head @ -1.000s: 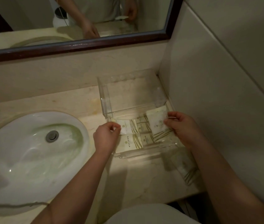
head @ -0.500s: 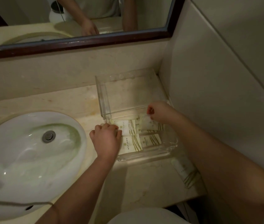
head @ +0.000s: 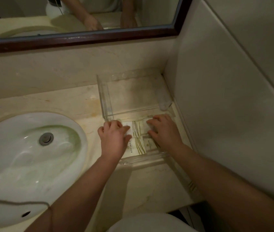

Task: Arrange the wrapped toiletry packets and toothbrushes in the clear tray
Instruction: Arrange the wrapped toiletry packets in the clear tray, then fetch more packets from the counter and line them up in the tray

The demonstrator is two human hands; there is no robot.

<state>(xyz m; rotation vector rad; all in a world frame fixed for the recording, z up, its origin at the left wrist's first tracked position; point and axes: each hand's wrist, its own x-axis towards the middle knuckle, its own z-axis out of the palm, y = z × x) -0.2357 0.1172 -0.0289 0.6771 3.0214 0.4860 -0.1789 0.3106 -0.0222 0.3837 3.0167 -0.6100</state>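
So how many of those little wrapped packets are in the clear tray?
4 show: back-left under the left hand, back-right under the right hand, front-left, front-right. The hands may hide more.

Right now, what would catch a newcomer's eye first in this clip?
Both hands, left hand and right hand, press flat on white wrapped packets in the near compartment of the clear tray, tucked into the counter's right corner by the wall. A white sink fills the left side, and a dark-framed mirror above reflects the arms.
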